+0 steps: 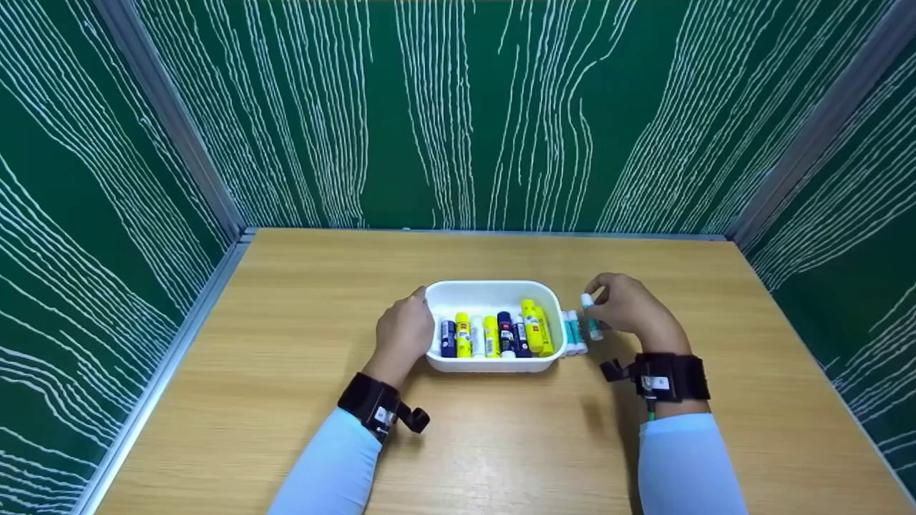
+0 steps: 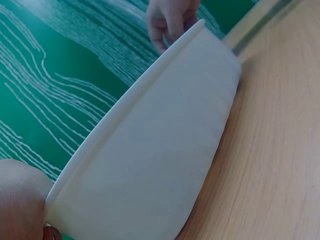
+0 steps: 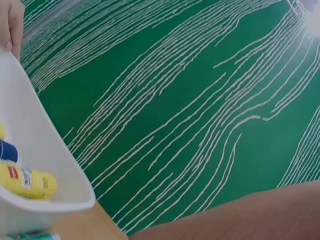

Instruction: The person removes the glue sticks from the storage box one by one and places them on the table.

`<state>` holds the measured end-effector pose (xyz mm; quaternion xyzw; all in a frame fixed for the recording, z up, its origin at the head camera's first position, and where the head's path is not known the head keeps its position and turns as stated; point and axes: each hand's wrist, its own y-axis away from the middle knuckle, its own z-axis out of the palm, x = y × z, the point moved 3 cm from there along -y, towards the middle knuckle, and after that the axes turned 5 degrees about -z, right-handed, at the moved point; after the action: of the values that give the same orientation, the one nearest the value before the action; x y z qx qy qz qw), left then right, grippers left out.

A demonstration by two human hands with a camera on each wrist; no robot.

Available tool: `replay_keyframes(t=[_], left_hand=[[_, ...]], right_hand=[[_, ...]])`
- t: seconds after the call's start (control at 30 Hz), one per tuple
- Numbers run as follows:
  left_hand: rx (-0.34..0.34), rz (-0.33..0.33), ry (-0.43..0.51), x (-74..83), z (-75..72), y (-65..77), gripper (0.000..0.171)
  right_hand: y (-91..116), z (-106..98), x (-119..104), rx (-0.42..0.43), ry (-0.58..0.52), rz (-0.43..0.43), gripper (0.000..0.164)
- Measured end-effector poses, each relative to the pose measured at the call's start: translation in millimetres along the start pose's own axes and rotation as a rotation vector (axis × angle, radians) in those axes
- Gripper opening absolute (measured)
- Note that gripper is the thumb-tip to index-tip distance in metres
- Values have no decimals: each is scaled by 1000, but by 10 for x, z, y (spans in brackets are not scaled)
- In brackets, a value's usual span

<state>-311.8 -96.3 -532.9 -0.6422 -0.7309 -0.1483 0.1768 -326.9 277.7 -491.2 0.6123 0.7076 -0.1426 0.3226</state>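
Observation:
A white plastic basin point(image 1: 494, 365) stands on the table, holding a row of glue sticks in yellow, dark blue and white. One yellow glue stick point(image 1: 532, 325) lies on top of others at its right end. My left hand point(image 1: 406, 329) grips the basin's left rim; the left wrist view shows the basin's outer wall point(image 2: 135, 135) close up. Just right of the basin, my right hand point(image 1: 633, 306) pinches a teal-and-white glue stick point(image 1: 594, 327) between thumb and fingers. More teal-and-white glue sticks point(image 1: 575, 335) lie side by side against the basin's right end.
The wooden table point(image 1: 322, 286) is bounded by green panels point(image 1: 486, 114) with white wavy lines at the back and both sides. Grey metal posts point(image 1: 172, 107) stand at the back corners. Each wrist wears a black strap point(image 1: 673, 377) with a camera.

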Motion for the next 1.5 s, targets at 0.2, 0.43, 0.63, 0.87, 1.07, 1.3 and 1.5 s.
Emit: replay_keyframes(t=[0.2,0.43,0.63,0.87,1.07,1.3,1.5], left_hand=[[-3,-8,-4,-9,2,-10,49],[-20,-23,-4,2,1,-10,51],[-30,-25,-12,4,-2,-11,50],[-26,-21,-13,3,1,-10,50],[-16,-9,1,5,-11,4,49],[-10,-10,-3,6,-13,6,48],[-18,-16,1,12,-14,6,49]], right_hand=[[-73,69,128,-30,5,47,43],[-98,117,213,-68,0,110,37],[-118,159,233,-78,-6,112,36],[-112,195,228,-78,-29,108,40],[-82,233,262,-83,-193,155,40],[-87,257,297,-79,-278,188,36],[-87,252,317,-85,-295,202,35]])
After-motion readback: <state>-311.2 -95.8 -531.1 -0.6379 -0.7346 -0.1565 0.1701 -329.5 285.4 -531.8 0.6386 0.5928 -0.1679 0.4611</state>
